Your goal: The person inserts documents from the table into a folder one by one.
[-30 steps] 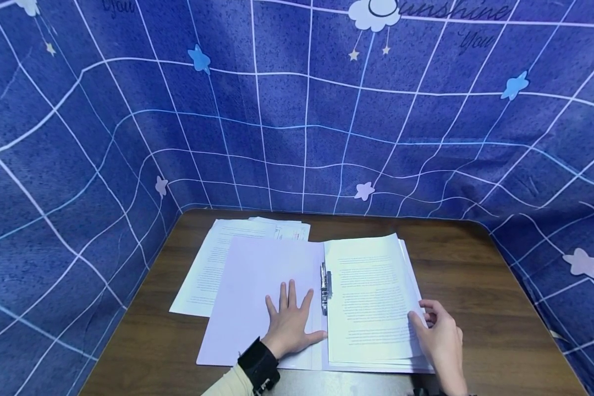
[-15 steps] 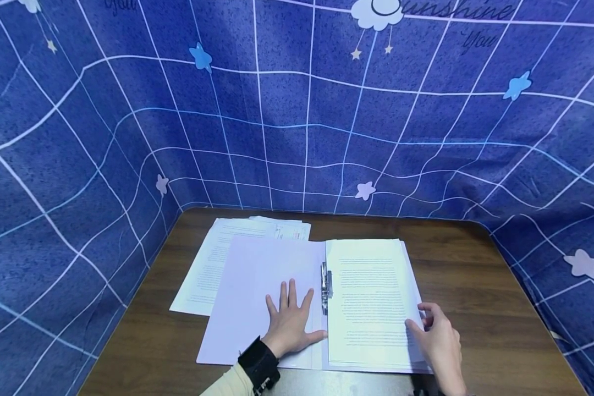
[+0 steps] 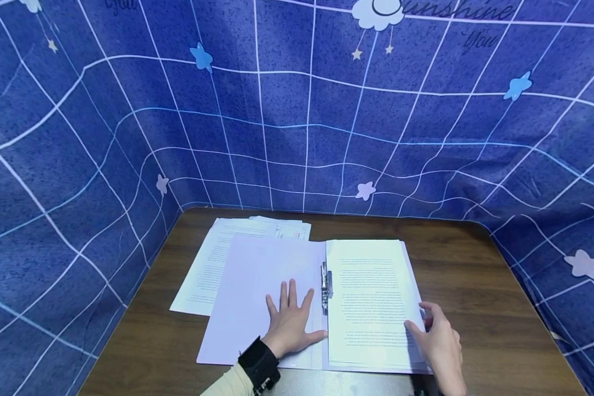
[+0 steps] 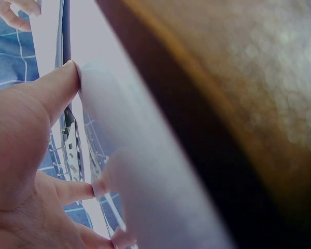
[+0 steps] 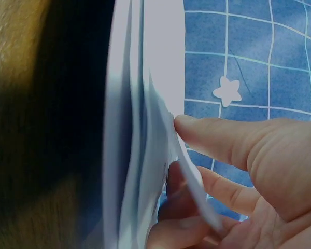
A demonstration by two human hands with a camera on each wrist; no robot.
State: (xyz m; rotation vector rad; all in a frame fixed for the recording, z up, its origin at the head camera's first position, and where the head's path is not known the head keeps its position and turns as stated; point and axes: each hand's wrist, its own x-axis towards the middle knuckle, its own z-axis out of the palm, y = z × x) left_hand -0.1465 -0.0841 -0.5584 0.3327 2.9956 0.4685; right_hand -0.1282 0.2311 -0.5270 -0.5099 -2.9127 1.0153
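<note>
On the blue fabric backdrop [image 3: 297, 137], your head view lets you read the dark script "Sunshine" beside the white cloud [image 3: 378, 13], its first letter hard to make out, with "You" beneath it. Another "You" stands at your upper left, cut by the top edge. The top page [image 3: 371, 305] in your lilac ring binder [image 3: 262, 269] and the loose printed sheet [image 3: 213, 269] carry lines too small to read.
</note>
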